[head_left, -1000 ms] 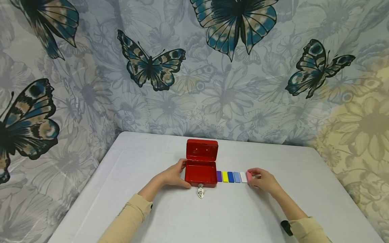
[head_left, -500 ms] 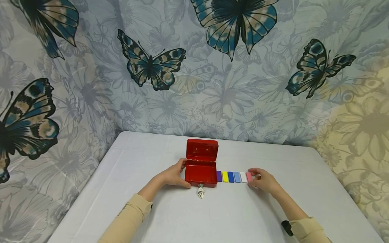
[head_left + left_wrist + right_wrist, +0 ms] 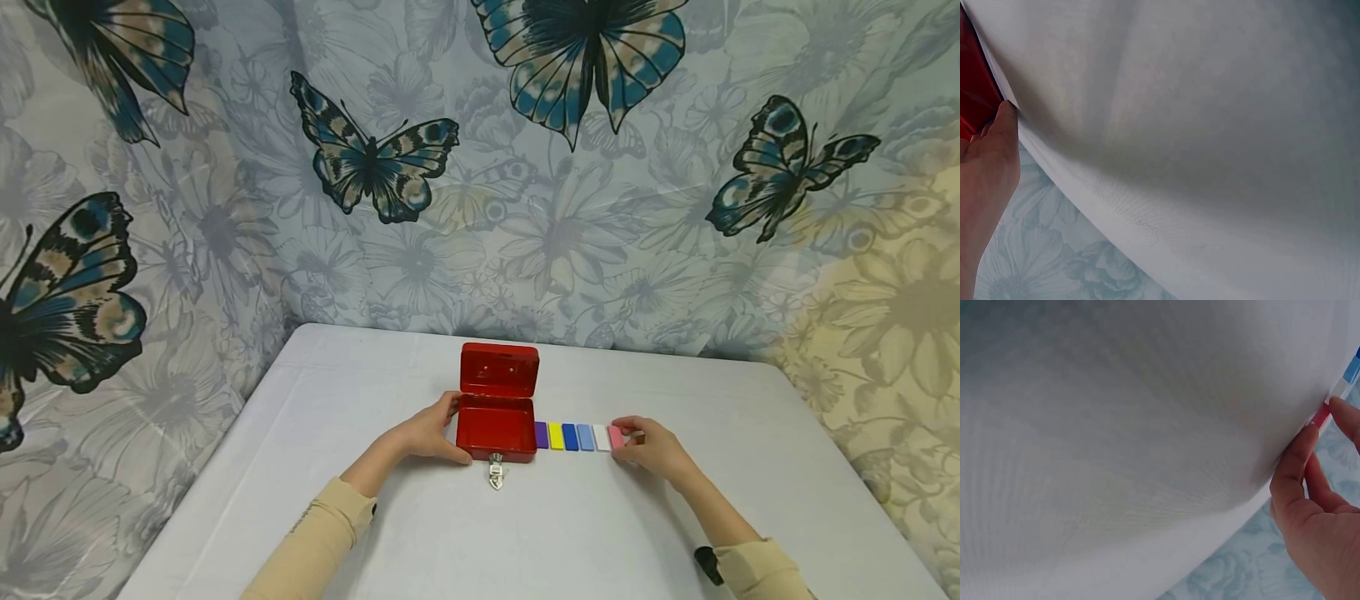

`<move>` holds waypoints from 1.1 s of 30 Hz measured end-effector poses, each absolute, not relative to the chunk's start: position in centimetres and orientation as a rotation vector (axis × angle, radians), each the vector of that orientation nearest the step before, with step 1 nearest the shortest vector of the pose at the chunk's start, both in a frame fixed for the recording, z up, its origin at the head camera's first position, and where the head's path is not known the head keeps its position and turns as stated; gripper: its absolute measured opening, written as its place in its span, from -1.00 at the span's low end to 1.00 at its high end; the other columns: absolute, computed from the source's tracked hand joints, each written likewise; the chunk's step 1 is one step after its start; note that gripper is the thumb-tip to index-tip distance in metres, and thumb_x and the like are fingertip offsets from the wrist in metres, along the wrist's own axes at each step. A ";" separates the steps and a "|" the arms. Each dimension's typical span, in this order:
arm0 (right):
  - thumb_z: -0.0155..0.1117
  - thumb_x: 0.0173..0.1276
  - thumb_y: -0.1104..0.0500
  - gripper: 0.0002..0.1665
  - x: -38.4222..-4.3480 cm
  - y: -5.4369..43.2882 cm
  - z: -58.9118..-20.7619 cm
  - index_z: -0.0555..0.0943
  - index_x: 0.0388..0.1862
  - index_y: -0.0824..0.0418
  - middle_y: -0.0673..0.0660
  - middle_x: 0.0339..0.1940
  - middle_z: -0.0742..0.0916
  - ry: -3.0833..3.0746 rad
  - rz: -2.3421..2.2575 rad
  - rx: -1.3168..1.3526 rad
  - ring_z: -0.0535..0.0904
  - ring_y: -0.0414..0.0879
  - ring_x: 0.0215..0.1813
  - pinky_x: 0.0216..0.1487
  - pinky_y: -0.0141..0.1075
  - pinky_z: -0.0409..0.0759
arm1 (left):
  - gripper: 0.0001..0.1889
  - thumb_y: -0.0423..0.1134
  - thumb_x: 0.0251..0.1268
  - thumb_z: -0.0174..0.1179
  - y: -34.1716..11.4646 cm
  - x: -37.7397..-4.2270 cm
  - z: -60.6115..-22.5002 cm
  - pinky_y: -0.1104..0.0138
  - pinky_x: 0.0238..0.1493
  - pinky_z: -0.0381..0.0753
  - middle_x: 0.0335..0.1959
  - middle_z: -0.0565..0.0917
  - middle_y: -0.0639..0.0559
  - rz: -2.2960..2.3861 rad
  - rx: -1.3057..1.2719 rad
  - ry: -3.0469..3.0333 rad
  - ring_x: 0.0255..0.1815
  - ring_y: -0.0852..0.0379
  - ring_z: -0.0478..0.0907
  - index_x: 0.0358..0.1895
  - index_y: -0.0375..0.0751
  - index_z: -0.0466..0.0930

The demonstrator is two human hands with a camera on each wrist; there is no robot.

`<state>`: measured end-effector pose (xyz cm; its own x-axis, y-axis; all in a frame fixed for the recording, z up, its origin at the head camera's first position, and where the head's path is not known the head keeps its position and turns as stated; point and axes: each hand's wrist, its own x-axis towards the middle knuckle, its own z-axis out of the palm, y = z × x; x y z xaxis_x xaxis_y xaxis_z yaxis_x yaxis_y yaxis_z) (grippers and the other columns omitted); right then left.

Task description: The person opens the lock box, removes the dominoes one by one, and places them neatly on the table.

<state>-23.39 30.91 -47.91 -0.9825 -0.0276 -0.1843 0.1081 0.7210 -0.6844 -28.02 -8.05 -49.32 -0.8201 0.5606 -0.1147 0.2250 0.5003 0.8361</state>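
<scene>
In the head view a red metal cash box (image 3: pixel 496 429) stands on the table with its lid (image 3: pixel 498 371) raised. Its inside shows bare red. A small silver padlock (image 3: pixel 496 475) lies at its front edge. My left hand (image 3: pixel 427 431) holds the box's left side, thumb at the front corner and fingers farther back. To the box's right runs a row of flat blocks: purple (image 3: pixel 542 435), yellow (image 3: pixel 556 437), dark blue (image 3: pixel 571 437), light blue (image 3: pixel 585 437) and white (image 3: pixel 601 438). At the row's right end, my right hand (image 3: pixel 654 450) pinches a pink block (image 3: pixel 616 437) by its two short ends.
A white cloth covers the table (image 3: pixel 420 533). Behind and beside it hangs patterned fabric (image 3: pixel 420 275) with flowers and large butterflies. The table's back edge lies a little beyond the raised lid.
Both hands keep their places at the box and the pink block. Only tiny shifts of the pink block and right fingers show, while the box and the other blocks stay put.
</scene>
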 end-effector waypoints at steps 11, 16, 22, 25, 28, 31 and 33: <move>0.42 0.19 0.22 -0.33 -23.1 30.9 -47.7 0.44 0.25 0.40 0.27 0.01 0.59 2.725 -1.122 0.076 0.49 0.04 -0.10 -0.20 -0.26 0.53 | 0.03 -0.18 -0.08 0.54 -8.0 -28.0 -49.4 0.13 0.41 0.27 0.39 0.30 -0.17 1.241 0.649 2.377 0.45 -0.12 0.22 0.42 -0.28 0.03; 0.43 0.19 0.21 -0.32 -23.1 31.0 -47.9 0.43 0.25 0.40 0.27 0.00 0.59 2.728 -1.128 0.085 0.49 0.03 -0.11 -0.23 -0.28 0.54 | 0.04 -0.19 -0.08 0.55 -7.9 -28.0 -49.3 0.11 0.40 0.26 0.40 0.29 -0.19 1.245 0.644 2.373 0.45 -0.13 0.21 0.42 -0.30 0.02; 0.39 0.24 0.15 -0.28 -23.1 31.1 -47.4 0.38 0.29 0.45 0.40 0.10 0.56 2.773 -1.062 0.051 0.53 0.20 0.01 -0.10 -0.12 0.63 | 0.05 -0.18 -0.09 0.55 -7.9 -28.0 -49.2 0.12 0.40 0.27 0.40 0.29 -0.17 1.238 0.635 2.369 0.45 -0.12 0.21 0.43 -0.29 0.01; 0.34 0.31 0.08 -0.27 -23.1 31.0 -47.0 0.35 0.30 0.48 0.49 0.18 0.50 2.824 -1.015 0.003 0.51 0.31 0.08 -0.01 0.06 0.59 | 0.06 -0.17 -0.09 0.55 -7.9 -28.1 -49.3 0.13 0.40 0.27 0.41 0.28 -0.17 1.229 0.623 2.369 0.45 -0.11 0.21 0.43 -0.27 0.01; 0.27 0.38 0.02 -0.27 -23.0 30.5 -46.6 0.34 0.32 0.48 0.52 0.23 0.45 2.886 -1.003 -0.037 0.45 0.36 0.14 0.07 0.18 0.51 | 0.07 -0.14 -0.10 0.56 -8.0 -28.2 -49.3 0.12 0.39 0.29 0.41 0.29 -0.14 1.191 0.607 2.393 0.44 -0.09 0.23 0.44 -0.26 0.01; 0.23 0.41 -0.02 -0.26 -23.1 29.6 -46.2 0.31 0.35 0.46 0.53 0.28 0.39 2.960 -1.013 -0.068 0.34 0.40 0.26 0.19 0.28 0.39 | 0.09 -0.10 -0.14 0.57 -8.1 -28.1 -49.1 0.05 0.36 0.33 0.39 0.32 -0.14 1.111 0.636 2.470 0.40 -0.08 0.27 0.44 -0.28 0.05; 0.20 0.43 -0.04 -0.25 -23.1 28.7 -45.9 0.29 0.37 0.45 0.53 0.32 0.35 3.003 -1.030 -0.074 0.26 0.41 0.32 0.26 0.31 0.29 | 0.12 -0.03 -0.18 0.59 -8.1 -28.0 -48.9 0.02 0.36 0.33 0.39 0.33 -0.15 1.025 0.672 2.551 0.39 -0.09 0.28 0.44 -0.31 0.08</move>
